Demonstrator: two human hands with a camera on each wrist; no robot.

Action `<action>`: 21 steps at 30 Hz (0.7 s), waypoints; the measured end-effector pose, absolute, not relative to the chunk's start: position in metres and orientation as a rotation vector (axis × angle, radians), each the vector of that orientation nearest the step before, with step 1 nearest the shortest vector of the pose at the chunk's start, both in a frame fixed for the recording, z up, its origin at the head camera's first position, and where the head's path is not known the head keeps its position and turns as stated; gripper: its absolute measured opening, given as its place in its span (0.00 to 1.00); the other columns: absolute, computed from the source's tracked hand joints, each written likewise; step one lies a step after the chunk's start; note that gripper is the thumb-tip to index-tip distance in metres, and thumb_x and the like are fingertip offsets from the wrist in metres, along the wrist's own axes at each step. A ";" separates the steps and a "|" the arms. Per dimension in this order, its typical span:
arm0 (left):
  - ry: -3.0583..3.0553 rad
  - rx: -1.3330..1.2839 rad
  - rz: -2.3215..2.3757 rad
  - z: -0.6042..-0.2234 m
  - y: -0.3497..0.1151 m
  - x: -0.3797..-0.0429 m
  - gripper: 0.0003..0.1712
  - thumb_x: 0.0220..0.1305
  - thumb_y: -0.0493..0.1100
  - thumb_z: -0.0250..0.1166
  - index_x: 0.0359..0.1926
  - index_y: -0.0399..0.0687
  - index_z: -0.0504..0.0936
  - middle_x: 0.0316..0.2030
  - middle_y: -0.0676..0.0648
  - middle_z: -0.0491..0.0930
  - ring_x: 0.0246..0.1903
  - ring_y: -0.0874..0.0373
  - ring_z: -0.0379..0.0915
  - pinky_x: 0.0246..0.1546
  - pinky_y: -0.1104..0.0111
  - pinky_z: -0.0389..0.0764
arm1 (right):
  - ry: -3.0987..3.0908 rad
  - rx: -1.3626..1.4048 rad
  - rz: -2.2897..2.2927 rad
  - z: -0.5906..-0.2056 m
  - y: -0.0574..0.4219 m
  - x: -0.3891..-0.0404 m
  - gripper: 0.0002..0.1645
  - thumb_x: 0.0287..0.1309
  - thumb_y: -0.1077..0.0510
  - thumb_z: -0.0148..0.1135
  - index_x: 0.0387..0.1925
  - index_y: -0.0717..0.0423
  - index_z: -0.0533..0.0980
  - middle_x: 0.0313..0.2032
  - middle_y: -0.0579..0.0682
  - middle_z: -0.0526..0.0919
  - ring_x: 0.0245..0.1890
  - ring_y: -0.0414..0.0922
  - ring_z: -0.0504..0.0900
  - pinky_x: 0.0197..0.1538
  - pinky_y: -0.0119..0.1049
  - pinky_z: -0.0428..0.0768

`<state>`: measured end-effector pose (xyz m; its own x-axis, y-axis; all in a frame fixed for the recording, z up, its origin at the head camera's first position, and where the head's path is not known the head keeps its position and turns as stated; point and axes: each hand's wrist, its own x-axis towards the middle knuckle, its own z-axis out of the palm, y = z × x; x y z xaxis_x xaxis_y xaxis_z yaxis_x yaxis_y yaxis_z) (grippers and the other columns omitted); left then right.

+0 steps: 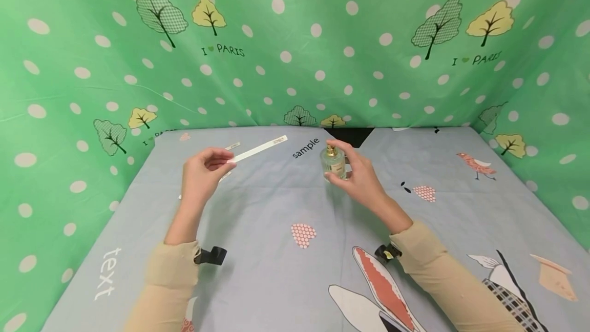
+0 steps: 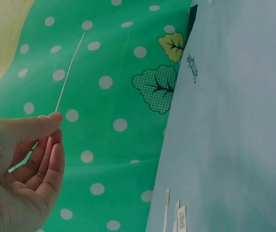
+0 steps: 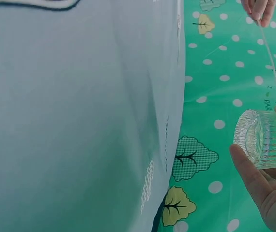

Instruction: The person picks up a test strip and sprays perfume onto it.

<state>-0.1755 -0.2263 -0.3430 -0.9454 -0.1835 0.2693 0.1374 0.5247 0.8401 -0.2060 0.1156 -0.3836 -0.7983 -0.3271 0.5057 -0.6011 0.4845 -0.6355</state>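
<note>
My left hand (image 1: 203,174) pinches a white perfume test strip (image 1: 259,151) by one end between thumb and fingers. The strip's printed free end points right, toward the bottle. Seen edge-on in the left wrist view, the strip (image 2: 69,75) is thin and slightly bent. To the right, my right hand (image 1: 364,175) holds a clear glass perfume bottle (image 1: 333,164) upright, its index finger over the gold spray top and its thumb low on the side. The ribbed glass base of the bottle (image 3: 260,137) shows in the right wrist view. A gap separates strip and bottle.
Several more white strips (image 2: 182,220) lie on the table behind the left hand, partly hidden by it in the head view. A grey-blue printed cloth (image 1: 258,214) covers the table. Green dotted curtains (image 1: 295,40) hang at the back and both sides.
</note>
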 end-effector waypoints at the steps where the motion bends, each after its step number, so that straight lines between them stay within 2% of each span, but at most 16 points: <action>1: -2.442 0.032 -1.393 -0.342 -0.225 -0.176 0.14 0.58 0.35 0.73 0.46 0.35 0.85 0.44 0.35 0.86 0.33 0.78 0.76 0.38 0.86 0.79 | -2.415 0.784 1.221 -0.384 0.115 -0.206 0.44 0.55 0.62 0.73 0.70 0.43 0.64 0.57 0.58 0.79 0.47 0.57 0.85 0.26 0.32 0.82; 8: -2.432 0.025 -1.426 -0.342 -0.217 -0.178 0.14 0.58 0.34 0.73 0.46 0.36 0.85 0.44 0.37 0.86 0.34 0.76 0.77 0.39 0.85 0.80 | -2.402 0.800 1.229 -0.383 0.113 -0.204 0.43 0.55 0.62 0.72 0.69 0.45 0.64 0.56 0.59 0.79 0.45 0.58 0.85 0.22 0.30 0.79; 21: -2.374 -0.034 -1.512 -0.339 -0.205 -0.182 0.14 0.58 0.32 0.72 0.46 0.33 0.84 0.45 0.35 0.86 0.35 0.75 0.78 0.40 0.84 0.80 | -2.416 0.780 1.227 -0.382 0.109 -0.205 0.43 0.54 0.61 0.73 0.69 0.42 0.64 0.56 0.58 0.80 0.45 0.56 0.85 0.22 0.31 0.79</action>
